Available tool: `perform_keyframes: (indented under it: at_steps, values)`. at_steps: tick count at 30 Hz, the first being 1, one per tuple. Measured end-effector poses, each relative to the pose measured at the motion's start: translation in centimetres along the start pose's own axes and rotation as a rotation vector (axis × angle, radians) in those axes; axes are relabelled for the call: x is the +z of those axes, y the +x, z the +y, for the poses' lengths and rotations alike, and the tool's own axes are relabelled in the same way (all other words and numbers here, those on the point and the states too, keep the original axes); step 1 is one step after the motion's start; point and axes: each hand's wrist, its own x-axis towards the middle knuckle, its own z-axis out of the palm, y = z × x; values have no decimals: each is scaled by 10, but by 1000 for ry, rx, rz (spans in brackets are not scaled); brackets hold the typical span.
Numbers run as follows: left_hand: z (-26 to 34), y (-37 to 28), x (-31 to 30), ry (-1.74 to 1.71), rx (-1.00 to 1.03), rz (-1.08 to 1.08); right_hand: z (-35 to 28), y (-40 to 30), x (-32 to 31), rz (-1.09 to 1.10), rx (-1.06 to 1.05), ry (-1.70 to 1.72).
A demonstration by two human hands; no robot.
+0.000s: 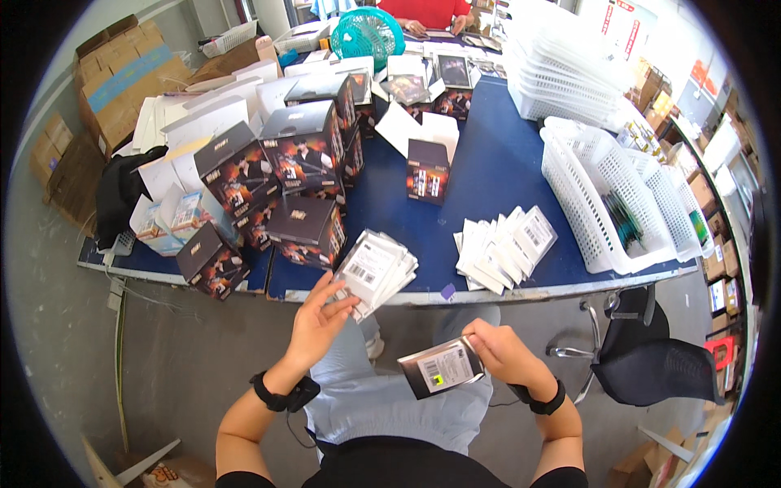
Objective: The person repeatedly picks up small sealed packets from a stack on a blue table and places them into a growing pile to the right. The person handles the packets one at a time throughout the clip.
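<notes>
My left hand (318, 320) reaches the table's front edge, its fingers spread and touching a pile of white labelled packets (369, 268). The near end of the pile juts past the edge. Whether the fingers grip a packet, I cannot tell. Above my lap, my right hand (503, 354) pinches one end of a dark, flat packet (442, 369). A white barcode label with a small yellow-green mark faces up on it. Farther right on the blue table (390, 189), a second group of white labelled packets (503, 250) lies fanned out.
Dark printed cartons (302, 146) are stacked at left, and one open carton (429, 171) stands mid-table. White perforated baskets (579, 207) line the right side, with stacked baskets (555, 79) behind. A teal fan (368, 39) and another person's hands (436, 27) are at the back. A black chair (656, 372) is right.
</notes>
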Motion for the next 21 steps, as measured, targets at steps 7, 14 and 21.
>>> perform_keyframes:
  at_steps: [7,14,21]
  values:
    - [15,-20,-2,46,99,-278,-6,29,10,-129,-54,-36]
    - [-46,-32,27,-506,-645,-930,-26,56,40,-248,-410,-207]
    - [-32,-27,36,-530,-680,-1071,-31,62,45,-339,-402,-205]
